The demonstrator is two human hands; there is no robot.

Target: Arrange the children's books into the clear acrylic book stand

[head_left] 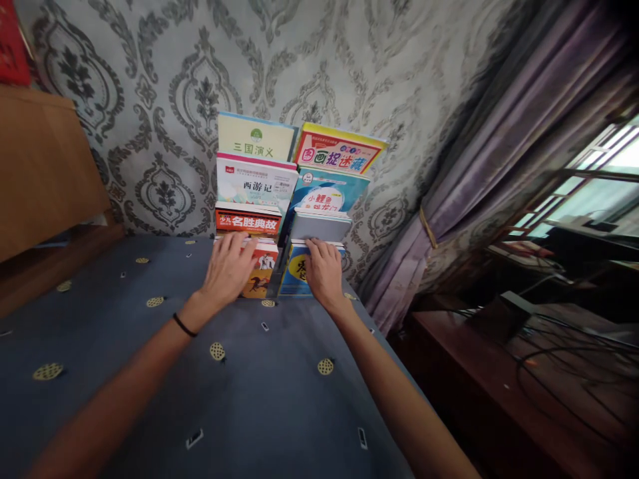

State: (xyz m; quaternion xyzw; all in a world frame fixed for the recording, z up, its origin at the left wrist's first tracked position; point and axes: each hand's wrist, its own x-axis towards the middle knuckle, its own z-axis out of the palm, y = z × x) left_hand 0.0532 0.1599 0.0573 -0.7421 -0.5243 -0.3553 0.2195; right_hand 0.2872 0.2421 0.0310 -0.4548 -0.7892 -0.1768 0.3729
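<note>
Books stand upright in two columns, in stepped rows against the wall. My left hand [230, 267] is at the left column, its fingers bent over the top edge of the front orange book [264, 269], which shows horses. Over the top edge of the front blue book [294, 273] with a yellow circle, my right hand [325, 269] has its fingers curled. Both thumbs are mostly hidden. Behind the left hand is a red and black book [248, 223]; behind the right, a grey-blue book [321, 227]. Farther back stand a white book [254, 183] and a teal book [349, 188].
A pale yellow-green book [256, 136] and a red and yellow book [339, 148] form the rear row. The bed surface [264, 399] is dark blue with pineapple prints. Wooden furniture [44, 173] stands left; a curtain [449, 173] and a cable-strewn desk [529, 372] are right.
</note>
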